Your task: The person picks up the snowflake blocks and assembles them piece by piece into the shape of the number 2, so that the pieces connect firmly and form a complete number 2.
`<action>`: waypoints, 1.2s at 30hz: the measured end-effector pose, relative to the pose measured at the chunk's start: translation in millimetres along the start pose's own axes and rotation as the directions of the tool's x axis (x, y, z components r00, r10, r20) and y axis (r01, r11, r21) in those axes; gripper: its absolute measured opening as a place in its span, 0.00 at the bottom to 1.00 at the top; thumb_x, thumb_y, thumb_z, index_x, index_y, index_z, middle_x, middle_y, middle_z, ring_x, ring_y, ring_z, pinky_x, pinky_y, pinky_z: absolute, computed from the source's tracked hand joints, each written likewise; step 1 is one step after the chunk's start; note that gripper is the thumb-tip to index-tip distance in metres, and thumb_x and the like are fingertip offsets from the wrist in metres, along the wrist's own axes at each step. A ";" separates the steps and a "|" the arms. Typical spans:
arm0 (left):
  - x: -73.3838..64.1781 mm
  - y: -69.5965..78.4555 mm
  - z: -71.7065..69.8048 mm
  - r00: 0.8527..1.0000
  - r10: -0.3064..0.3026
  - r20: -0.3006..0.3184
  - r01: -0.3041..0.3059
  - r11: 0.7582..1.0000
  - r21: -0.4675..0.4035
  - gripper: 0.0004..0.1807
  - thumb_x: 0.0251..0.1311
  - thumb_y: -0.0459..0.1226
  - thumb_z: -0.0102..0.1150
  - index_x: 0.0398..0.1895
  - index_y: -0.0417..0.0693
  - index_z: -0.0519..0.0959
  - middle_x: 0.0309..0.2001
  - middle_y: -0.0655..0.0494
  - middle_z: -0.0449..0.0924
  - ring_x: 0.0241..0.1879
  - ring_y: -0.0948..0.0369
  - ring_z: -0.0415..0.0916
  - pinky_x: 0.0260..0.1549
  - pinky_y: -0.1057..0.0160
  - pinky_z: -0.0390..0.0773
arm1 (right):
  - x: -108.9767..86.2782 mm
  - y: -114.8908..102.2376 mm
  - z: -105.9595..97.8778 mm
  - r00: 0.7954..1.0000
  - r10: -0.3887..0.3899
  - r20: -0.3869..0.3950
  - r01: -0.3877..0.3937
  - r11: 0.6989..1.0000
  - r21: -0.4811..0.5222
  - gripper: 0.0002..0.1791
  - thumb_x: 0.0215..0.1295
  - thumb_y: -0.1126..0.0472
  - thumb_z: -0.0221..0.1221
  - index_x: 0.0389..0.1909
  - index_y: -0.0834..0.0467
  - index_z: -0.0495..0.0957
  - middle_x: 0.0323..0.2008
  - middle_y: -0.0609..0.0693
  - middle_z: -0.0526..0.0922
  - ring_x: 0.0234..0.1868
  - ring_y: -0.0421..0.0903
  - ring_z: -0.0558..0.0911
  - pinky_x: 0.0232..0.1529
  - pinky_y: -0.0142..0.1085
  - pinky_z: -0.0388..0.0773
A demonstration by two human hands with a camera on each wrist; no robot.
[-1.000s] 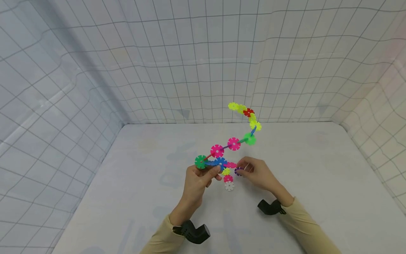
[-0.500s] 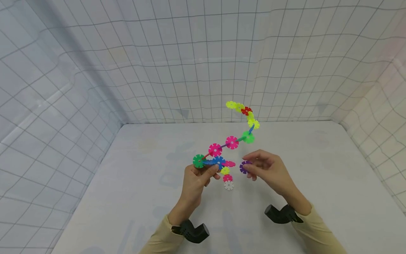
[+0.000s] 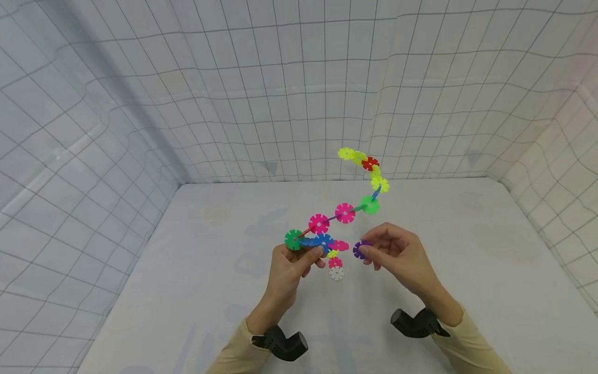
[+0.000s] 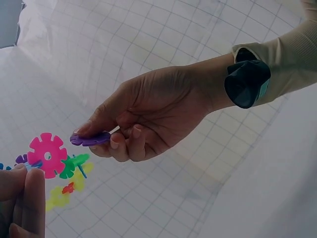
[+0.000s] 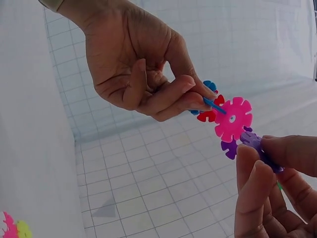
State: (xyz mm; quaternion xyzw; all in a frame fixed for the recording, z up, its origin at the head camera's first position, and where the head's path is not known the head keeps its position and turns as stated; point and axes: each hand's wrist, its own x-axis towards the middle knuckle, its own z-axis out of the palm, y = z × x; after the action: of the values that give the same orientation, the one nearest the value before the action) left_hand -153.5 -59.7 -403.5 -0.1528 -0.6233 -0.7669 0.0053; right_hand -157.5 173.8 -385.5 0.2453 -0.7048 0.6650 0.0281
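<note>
A chain of slotted plastic discs runs up from my left hand (image 3: 291,267). This hand pinches a blue disc (image 3: 323,241) between thumb and fingers, beside a dark green disc (image 3: 293,240). From the blue disc a pink disc (image 5: 234,119) sticks out toward my right hand (image 3: 394,254). The right hand pinches a purple disc (image 4: 89,139) at its edge, with a small gap between it and the pink one. Farther along the chain come pink discs (image 3: 345,213), a light green disc (image 3: 370,205), a red disc (image 3: 370,163) and several yellow discs (image 3: 347,153).
Below the hands in the head view are a yellow disc (image 3: 333,254), a pink disc (image 3: 335,263) and a white disc (image 3: 337,274), seemingly on the white table (image 3: 210,291). Grid-patterned sheeting (image 3: 299,88) rises behind and at both sides.
The right hand has drawn away to the right with the purple disc, opening a gap to the pink disc. The chain's far end has swayed slightly. My left hand keeps its grip.
</note>
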 end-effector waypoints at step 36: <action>-3.9 -1.7 6.7 0.991 0.105 0.082 -0.104 0.994 -0.012 0.12 0.60 0.31 0.61 0.36 0.24 0.77 0.22 0.57 0.81 0.19 0.65 0.73 0.12 0.64 0.57 | -5.3 -2.9 8.4 0.980 -0.194 -0.053 0.191 0.980 -0.053 0.10 0.52 0.77 0.65 0.32 0.63 0.77 0.27 0.54 0.81 0.23 0.47 0.82 0.21 0.36 0.79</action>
State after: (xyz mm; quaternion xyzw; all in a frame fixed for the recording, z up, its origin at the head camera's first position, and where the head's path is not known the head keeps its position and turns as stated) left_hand -148.6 -53.6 -404.8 -0.2169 -0.6111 -0.7611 0.0192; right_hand -149.3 167.5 -385.7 0.2922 -0.6922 0.6492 0.1187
